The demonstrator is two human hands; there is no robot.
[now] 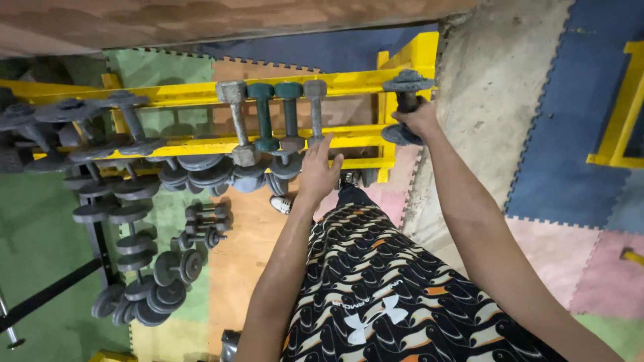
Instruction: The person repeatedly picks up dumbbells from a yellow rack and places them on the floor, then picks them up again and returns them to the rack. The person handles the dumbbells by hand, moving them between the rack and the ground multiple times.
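Two hands at the yellow rack [201, 94] | right hand [419, 121] — fingers closed round the grey dumbbell [406, 107] at the rack's right end | left hand [318, 171] open, near the grey and green dumbbells [276, 117] | step: seating it — next likely needs a steady release.

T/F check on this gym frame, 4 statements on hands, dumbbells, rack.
1. The right hand grips a grey dumbbell at the rack's end. True.
2. The left hand holds a teal dumbbell. False: it is open, reaching near the grey dumbbell beside the teal dumbbells, holding nothing.
3. The rack is yellow. True.
4. No weights lie on the floor. False: several floor dumbbells lie on the mats.
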